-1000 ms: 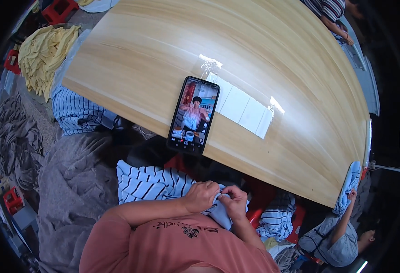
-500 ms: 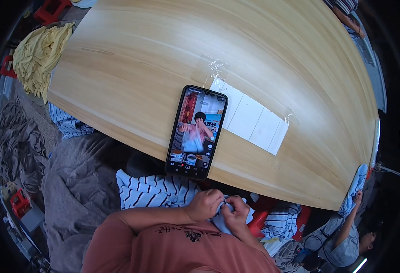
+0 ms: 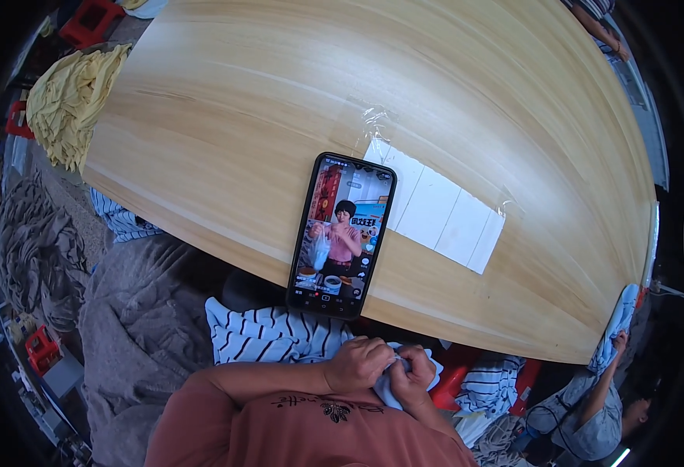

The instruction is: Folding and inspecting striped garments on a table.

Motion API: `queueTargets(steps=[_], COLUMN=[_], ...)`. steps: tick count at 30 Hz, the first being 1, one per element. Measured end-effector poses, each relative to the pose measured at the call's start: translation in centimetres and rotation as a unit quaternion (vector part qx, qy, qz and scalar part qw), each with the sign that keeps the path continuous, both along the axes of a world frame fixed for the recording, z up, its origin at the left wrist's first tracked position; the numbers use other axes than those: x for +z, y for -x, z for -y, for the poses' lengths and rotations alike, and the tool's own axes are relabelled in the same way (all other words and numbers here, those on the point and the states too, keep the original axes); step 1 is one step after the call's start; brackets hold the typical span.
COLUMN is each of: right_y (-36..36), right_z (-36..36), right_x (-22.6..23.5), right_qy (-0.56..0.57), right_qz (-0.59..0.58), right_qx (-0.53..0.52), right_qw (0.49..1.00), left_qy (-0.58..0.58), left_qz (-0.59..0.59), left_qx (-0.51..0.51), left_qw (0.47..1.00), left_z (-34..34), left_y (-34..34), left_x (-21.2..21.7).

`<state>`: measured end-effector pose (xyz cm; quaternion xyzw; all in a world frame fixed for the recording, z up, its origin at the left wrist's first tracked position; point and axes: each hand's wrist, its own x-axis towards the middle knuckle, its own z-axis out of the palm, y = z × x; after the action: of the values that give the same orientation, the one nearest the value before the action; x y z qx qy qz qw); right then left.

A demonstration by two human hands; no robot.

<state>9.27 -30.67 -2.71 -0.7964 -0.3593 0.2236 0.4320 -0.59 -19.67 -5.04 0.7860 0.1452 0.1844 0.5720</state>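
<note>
Close to my chest, below the table edge, my left hand (image 3: 362, 364) and my right hand (image 3: 413, 377) are closed side by side. Both pinch a bunched pale cloth (image 3: 388, 389), part of which hangs under the fingers. A white cloth with dark stripes (image 3: 260, 333) spreads to the left of my hands; whether it is one piece with the pale cloth, I cannot tell. A black smartphone (image 3: 342, 236) with a lit screen playing a video lies at the table's near edge, just ahead of my hands.
Taped to the wooden table (image 3: 225, 117) is a white lined sheet (image 3: 439, 208). Grey fabric (image 3: 143, 319) heaps at left, yellow cloth (image 3: 73, 109) beyond it. A red stool (image 3: 455, 373) and striped cloths (image 3: 491, 383) are at right, near a person (image 3: 583, 412) holding cloth.
The whole view has shifted slightly, with table and phone sitting a little lower and farther right. Both hands stay closed on the pale cloth. The picture on the phone screen has changed.
</note>
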Motion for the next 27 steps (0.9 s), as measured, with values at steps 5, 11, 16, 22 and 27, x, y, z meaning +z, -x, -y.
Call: queueTargets(steps=[5,11,16,22,27], right_y=[-0.7,-0.6,-1.1,-0.7,-0.6], right_z=[0.7,1.0,1.6,0.9,1.5], right_x=[-0.1,0.3,-0.2,-0.1,-1.3], right_qy=[-0.06,-0.056,-0.075,-0.07,-0.138], right_qz=[-0.095,-0.125,-0.122,-0.15,-0.216], right_qx=[0.023,-0.03,-0.02,-0.014,-0.031], right_qw=[0.993,0.99,0.989,0.986,0.966], left_qy=[0.13,0.064,0.063,0.03,0.034], left_qz=[-0.064,-0.061,-0.021,-0.02,-0.092], left_qx=[-0.051,-0.151,-0.129,-0.091,-0.1], left_qw=[0.988,0.985,0.989,0.995,0.99], left_z=[-1.3,-0.5,-0.3,-0.4,-0.8], left_y=[-0.1,-0.5,-1.1,-0.3,0.0], left_x=[0.8,-1.5,-2.1,-2.5,-2.0])
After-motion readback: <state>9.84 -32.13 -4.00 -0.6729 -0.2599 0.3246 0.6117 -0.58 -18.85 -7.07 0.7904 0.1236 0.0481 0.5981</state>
